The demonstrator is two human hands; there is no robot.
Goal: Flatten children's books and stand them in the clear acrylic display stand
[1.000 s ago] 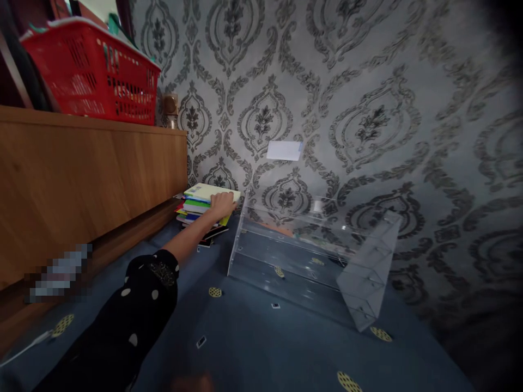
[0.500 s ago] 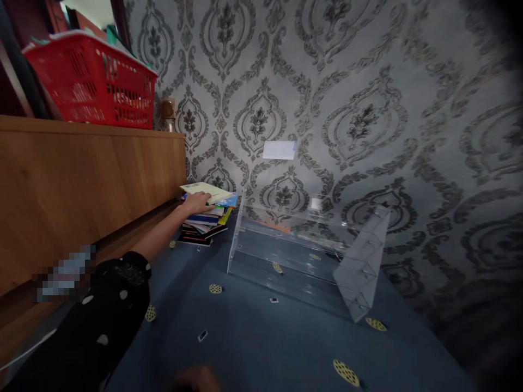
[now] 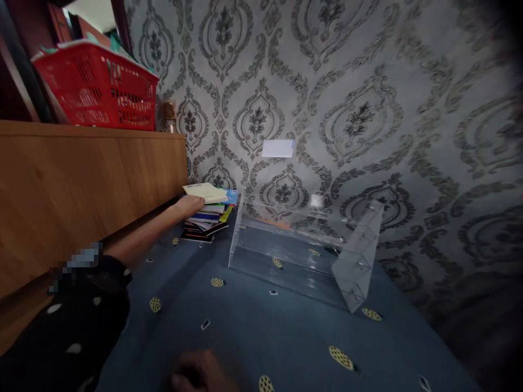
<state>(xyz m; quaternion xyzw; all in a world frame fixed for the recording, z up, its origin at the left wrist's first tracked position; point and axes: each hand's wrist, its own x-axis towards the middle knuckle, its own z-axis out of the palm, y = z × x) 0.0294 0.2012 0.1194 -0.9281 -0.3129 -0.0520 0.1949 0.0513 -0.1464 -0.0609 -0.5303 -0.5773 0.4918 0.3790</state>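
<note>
The patterned wall [image 3: 327, 81] fills the upper and right of the frame and meets the blue carpeted floor [image 3: 265, 337] along a slanting line running from centre left down to the lower right. At the left a wooden cabinet side [image 3: 81, 185] rises from the floor, its top edge level across the upper left, with a red basket [image 3: 98, 87] standing on it. Open carpet spreads across the lower middle, dotted with small yellow marks, giving free room in front of the clear acrylic box [image 3: 302, 250], which lies tilted on the floor close to the wall, right of centre. Between the box's left edge and the cabinet sits a stack of books [image 3: 206, 220], just beside the box and close to the wall corner. A pale yellow book [image 3: 204, 190] is on top of the stack, lifted at its near edge and tilted. The left hand [image 3: 188, 206], reaching from a dark spotted sleeve at the lower left, has its fingers [image 3: 198, 201] curled under this book's near edge, grasping it. The right hand [image 3: 200, 373] shows only as a blurred patch at the bottom edge, and whether its fingers are released or clenched cannot be told.
</note>
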